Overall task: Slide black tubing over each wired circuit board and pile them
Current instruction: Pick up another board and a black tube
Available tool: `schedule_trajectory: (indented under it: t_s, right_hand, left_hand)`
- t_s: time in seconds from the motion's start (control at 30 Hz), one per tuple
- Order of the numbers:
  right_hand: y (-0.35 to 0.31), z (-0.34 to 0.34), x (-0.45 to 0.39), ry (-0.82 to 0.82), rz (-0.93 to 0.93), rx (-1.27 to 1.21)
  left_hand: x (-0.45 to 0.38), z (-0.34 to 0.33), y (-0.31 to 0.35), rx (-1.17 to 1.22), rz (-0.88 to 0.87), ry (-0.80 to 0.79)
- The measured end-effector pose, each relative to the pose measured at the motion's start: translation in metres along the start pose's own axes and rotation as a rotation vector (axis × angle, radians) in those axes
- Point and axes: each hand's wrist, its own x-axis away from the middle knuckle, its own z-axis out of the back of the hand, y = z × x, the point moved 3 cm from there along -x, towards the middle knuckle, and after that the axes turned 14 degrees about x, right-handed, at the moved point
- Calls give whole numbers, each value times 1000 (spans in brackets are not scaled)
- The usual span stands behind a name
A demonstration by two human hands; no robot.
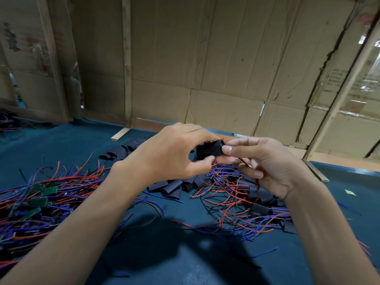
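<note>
Black tubing piece (209, 151) is up in the air between both hands, over the blue table (185, 254). Left hand (174, 153) pinches its left end, right hand (265, 161) pinches the right end, with red wire (256, 182) trailing down through its curled fingers. Below sit loose tubing pieces (170, 188), a sleeved pile (242, 202) on the right and bare green boards (37, 198) with wires on the left. Cardboard wall (205, 58) behind.
</note>
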Motion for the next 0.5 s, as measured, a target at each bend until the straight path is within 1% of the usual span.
schedule_trajectory:
  t_s: [0.1,0.17,0.23,0.3,0.33,0.37,0.4,0.43,0.47,0.5]
  right_hand:
    - [1,1,-2,33,4,4]
    - [1,8,-4,70,12,1]
    - [-1,27,-4,122,16,3]
    - [2,58,-2,196,-12,70]
    - [8,76,0,239,-61,145]
    - [17,93,3,285,-132,240]
    - [27,110,5,333,-215,345]
    - [38,126,8,389,-294,460]
    - [47,138,10,452,-364,594]
    - [53,149,12,532,-419,742]
  left_hand:
    - [0,2,-5,43,32,-39]
    - [-1,3,-11,132,116,-85]
    - [0,9,-24,179,278,-97]
    - [7,19,-47,119,496,-132]
    - [15,23,-60,75,658,-222]
    - [27,24,-71,17,842,-379]
    - [40,22,-79,-73,998,-596]
    - [54,19,-83,-178,1102,-822]
    - [64,16,-86,-272,1156,-998]
    - [70,14,-85,-331,1183,-1062]
